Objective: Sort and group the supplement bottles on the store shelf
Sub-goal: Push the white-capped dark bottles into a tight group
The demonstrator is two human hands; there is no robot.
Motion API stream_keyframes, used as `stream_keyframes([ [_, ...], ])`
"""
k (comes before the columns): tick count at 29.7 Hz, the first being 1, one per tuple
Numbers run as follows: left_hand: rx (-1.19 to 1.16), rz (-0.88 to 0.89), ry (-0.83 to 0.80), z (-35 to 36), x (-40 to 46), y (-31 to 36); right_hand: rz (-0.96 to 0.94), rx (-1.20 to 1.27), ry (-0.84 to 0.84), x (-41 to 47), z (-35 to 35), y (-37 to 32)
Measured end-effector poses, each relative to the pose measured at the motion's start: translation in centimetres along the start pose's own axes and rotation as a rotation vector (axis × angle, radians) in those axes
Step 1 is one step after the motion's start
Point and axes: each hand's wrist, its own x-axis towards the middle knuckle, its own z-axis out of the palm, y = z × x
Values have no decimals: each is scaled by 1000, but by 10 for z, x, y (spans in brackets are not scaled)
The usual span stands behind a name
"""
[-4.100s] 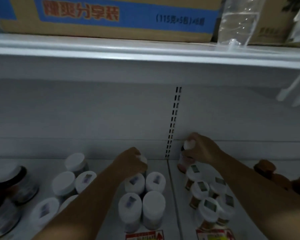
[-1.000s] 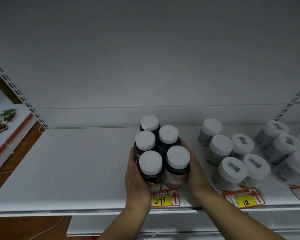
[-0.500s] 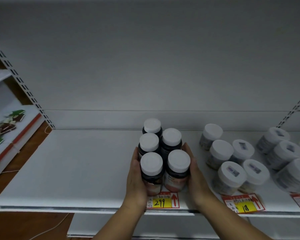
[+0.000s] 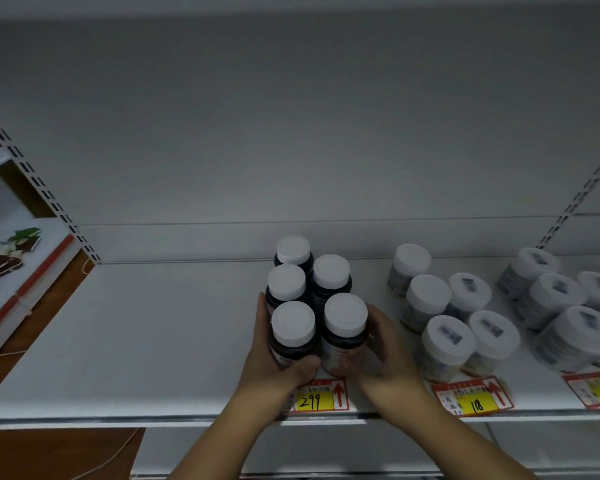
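Several dark supplement bottles (image 4: 312, 299) with white caps stand packed together on the white shelf (image 4: 146, 341), two abreast with one more at the back. My left hand (image 4: 274, 355) wraps the front left dark bottle (image 4: 293, 332), thumb across its front. My right hand (image 4: 385, 348) cups the right side of the front right dark bottle (image 4: 345, 329). To the right stands a group of pale bottles (image 4: 444, 310) with white caps, apart from my hands.
A further cluster of pale bottles (image 4: 565, 306) sits at the far right. Price tags "299" (image 4: 316, 398) and "18" (image 4: 473, 398) lie at the shelf's front edge. The shelf's left half is bare. A neighbouring shelf with green packs (image 4: 11, 251) is at left.
Four seconds ago my hands were on bottles further right on the shelf. Over the last second they stay around the dark cluster; my left thumb has curled across the front bottle.
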Motion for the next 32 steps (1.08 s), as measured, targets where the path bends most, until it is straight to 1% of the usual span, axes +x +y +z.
stream_keyframes([
  [3, 32, 24, 8, 3, -1, 3, -18, 93, -9, -2, -1, 2],
  [6, 50, 36, 19, 3, -3, 7, 76, 94, 147, 14, -3, -4],
  [7, 27, 18, 52, 2, -2, 10, 100, 116, 171, 23, -5, -7],
  [8, -36, -26, 91, 0, 1, 11, 115, 148, 163, 33, -7, -11],
  [10, -190, -125, 120, -6, 11, 14, 158, 194, 67, 48, -9, -19],
  [12, -243, -203, 25, -11, 23, 21, 168, 255, -66, 54, -8, -25],
  [14, -226, -233, -57, -11, 30, 24, 127, 229, -136, 52, -6, -28],
  [17, -214, -230, -64, -11, 31, 20, 104, 243, -124, 45, -4, -23],
  [21, -218, -259, -88, -12, 31, 15, 144, 312, -149, 42, -2, -22],
  [23, -229, -264, -82, -12, 31, 14, 129, 325, -149, 41, -2, -23],
  [25, -252, -271, -52, -12, 31, 14, 122, 320, -138, 40, -2, -27],
  [27, -261, -275, -69, -12, 30, 14, 108, 288, -120, 37, -1, -30],
  [28, -262, -274, -89, -12, 30, 14, 95, 237, -81, 37, -1, -31],
  [30, -280, -267, -101, -12, 32, 16, 27, 92, 56, 39, -6, -42],
  [32, -285, -260, -40, -16, 38, 18, -70, -17, 131, 61, -10, -61],
])
